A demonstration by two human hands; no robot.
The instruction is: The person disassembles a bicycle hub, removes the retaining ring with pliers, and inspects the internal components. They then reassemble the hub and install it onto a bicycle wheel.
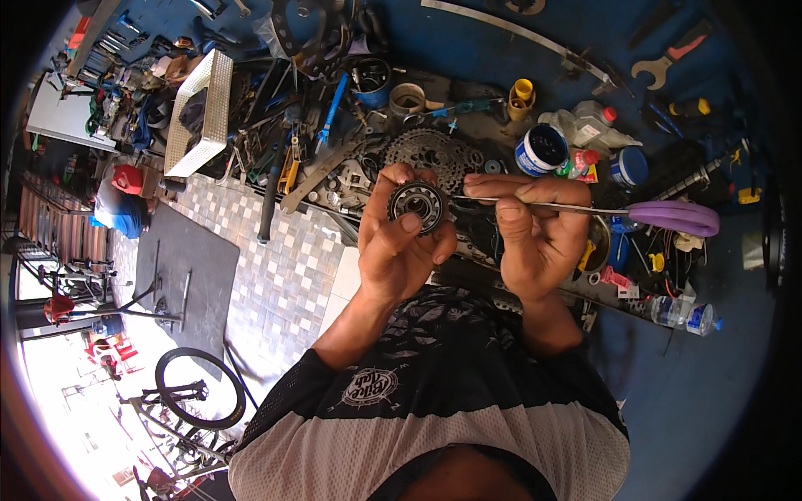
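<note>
My left hand [393, 242] grips a round, dark bicycle bearing part [417, 209], with a ring of balls showing round its centre hole. The thumb presses on its near edge and the other fingers wrap round its sides. Just to the right, my right hand [539, 230] pinches the shank of a thin metal tool [614, 211] with a purple handle [675, 219]. Its handle points right, and its thin tip reaches left, close to the bearing part. I cannot tell whether the two touch. Beyond my hands lies a bicycle cassette [430, 154] on the cluttered workbench.
An open tub of dark grease [541, 150] stands behind my right hand, near several bottles. Wrenches and pliers crowd the bench, including an adjustable wrench [355, 177]. A perforated metal box [200, 113] stands far left. Below it are a tiled floor [276, 250] and a bicycle wheel [200, 388].
</note>
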